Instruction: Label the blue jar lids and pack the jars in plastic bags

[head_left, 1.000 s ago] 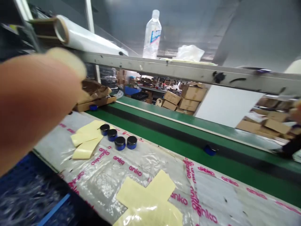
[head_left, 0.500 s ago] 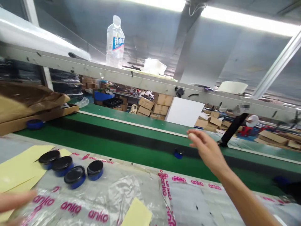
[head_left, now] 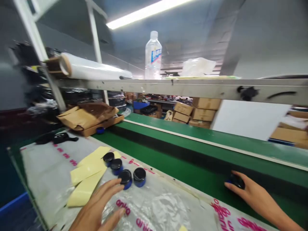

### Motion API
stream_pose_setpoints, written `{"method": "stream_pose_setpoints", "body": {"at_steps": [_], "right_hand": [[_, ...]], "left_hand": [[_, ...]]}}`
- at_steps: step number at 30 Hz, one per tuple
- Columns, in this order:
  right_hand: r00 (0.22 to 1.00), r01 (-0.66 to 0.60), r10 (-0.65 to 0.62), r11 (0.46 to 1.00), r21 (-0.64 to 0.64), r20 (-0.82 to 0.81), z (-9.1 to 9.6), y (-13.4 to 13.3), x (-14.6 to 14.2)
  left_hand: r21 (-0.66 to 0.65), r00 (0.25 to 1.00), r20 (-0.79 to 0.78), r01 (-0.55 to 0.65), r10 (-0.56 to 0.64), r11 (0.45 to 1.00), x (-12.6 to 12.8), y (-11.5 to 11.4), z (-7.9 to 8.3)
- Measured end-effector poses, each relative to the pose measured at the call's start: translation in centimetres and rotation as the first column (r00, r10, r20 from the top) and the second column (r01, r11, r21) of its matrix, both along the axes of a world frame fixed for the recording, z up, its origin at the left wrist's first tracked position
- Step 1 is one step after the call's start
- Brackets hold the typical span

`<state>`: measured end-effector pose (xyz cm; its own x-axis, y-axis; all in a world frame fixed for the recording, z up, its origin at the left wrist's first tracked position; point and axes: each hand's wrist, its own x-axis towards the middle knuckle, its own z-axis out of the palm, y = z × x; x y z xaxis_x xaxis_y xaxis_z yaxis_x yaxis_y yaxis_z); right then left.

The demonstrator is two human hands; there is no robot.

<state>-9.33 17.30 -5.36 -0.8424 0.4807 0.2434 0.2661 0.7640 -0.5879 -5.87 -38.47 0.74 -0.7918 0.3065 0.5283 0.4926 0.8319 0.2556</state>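
Note:
My right hand (head_left: pixel 250 194) reaches onto the green conveyor belt (head_left: pixel 192 160) and its fingers close round a small blue jar with a black lid (head_left: pixel 237 181). My left hand (head_left: pixel 98 208) lies open on the plastic sheet printed "anko" (head_left: pixel 156 208), fingertips close to a row of several blue jars with black lids (head_left: pixel 125 170). Yellow paper sheets (head_left: pixel 86 173) lie left of the row.
A metal shelf rail (head_left: pixel 183 88) crosses overhead with a water bottle (head_left: pixel 153 54) and a roll of clear film (head_left: pixel 93 69) on it. A flat cardboard box with brown paper (head_left: pixel 89 117) sits at the belt's left end. Cardboard cartons (head_left: pixel 192 110) are stacked beyond the belt.
My right hand has dropped from above the belt onto the jar on the belt. My left hand has come forward beside the row of jars. The view has swung left.

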Motion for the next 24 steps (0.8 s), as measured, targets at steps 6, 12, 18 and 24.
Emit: {"method": "stream_pose_setpoints", "body": {"at_steps": [6, 12, 18, 24], "right_hand": [[0.871, -0.468, 0.467, 0.883, -0.028, 0.153, 2.1, -15.5, 1.3], [0.696, -0.711, 0.683, 0.700, 0.074, 0.221, 4.7, -28.1, -2.3], [0.610, -0.781, 0.748, 0.623, 0.038, 0.261, 4.8, -31.6, -4.5], [0.642, -0.760, 0.736, 0.648, 0.050, 0.213, 4.1, -33.0, -5.4]], "left_hand": [[-0.077, 0.983, 0.153, -0.093, 0.104, 0.993, -5.4, -1.3, 1.2], [-0.381, 0.944, 0.326, 0.084, 0.049, 0.921, -11.8, -4.0, 2.2], [-0.408, 0.882, 0.438, 0.368, -0.174, 0.836, -14.7, -4.8, 1.6], [-0.263, 0.860, 0.376, 0.456, -0.345, 0.850, -11.5, -0.7, 0.7]]}}
